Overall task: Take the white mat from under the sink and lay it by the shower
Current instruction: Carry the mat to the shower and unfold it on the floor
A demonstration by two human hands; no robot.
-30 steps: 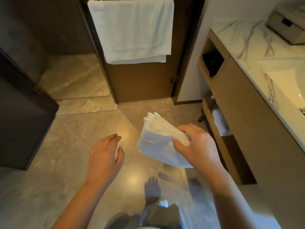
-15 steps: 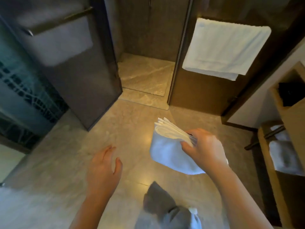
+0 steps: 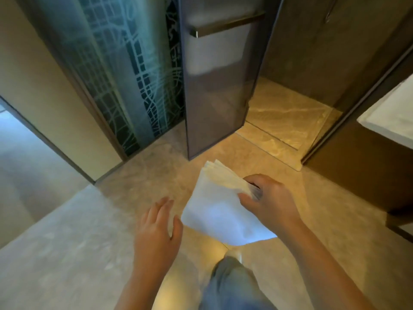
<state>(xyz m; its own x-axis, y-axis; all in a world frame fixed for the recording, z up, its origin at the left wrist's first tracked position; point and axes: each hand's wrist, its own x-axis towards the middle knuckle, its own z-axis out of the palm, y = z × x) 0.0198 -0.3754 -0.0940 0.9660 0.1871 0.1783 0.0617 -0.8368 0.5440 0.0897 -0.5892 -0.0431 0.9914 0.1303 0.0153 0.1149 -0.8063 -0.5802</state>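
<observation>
Folded mat (image 3: 220, 211): lower centre of frame, above floor (image 3: 67, 253). Right hand (image 3: 269, 201) is gripping its edge. Left hand (image 3: 156, 229) is hovering beside it, fingers relaxed, holding nothing.

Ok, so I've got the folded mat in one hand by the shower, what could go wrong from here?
1. The right hand grips the folded white mat at one end only; its layers could fan open or slip, so the free left hand might support it.
2. The glass door stands open beside the shower entrance; you could knock it.
3. The floor looks polished, possibly slippery underfoot.
</observation>
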